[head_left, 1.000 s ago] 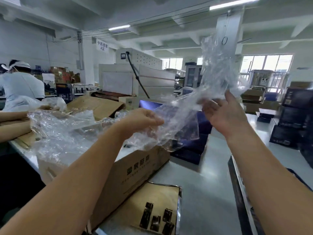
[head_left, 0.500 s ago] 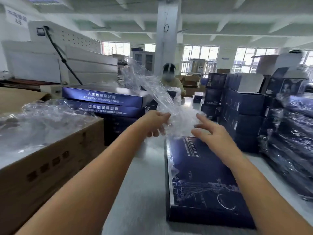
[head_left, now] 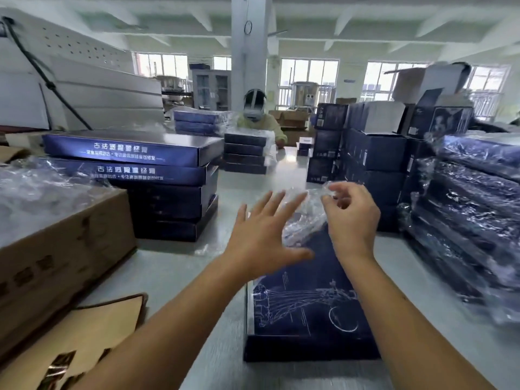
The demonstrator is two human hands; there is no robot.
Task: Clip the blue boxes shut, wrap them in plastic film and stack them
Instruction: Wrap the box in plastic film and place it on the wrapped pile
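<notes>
A flat dark blue box (head_left: 306,311) with white line art lies on the grey table in front of me. A crumpled sheet of clear plastic film (head_left: 302,220) sits over its far end. My right hand (head_left: 350,218) pinches the film's upper edge between thumb and fingertips. My left hand (head_left: 264,235) hovers beside the film with its fingers spread, holding nothing. A stack of several unwrapped blue boxes (head_left: 146,175) stands at the left. Film-wrapped blue boxes (head_left: 472,209) are piled at the right.
A cardboard carton (head_left: 56,249) full of plastic film stands at the near left, with a brown card tray (head_left: 84,333) below it. Dark upright boxes (head_left: 374,153) are stacked behind the film. Another person (head_left: 256,116) works at the table's far end.
The view turned right from the carton onto the flat blue box. The film came down from mid-air onto the box's far end. My left hand let go and spread; my right hand now pinches the film.
</notes>
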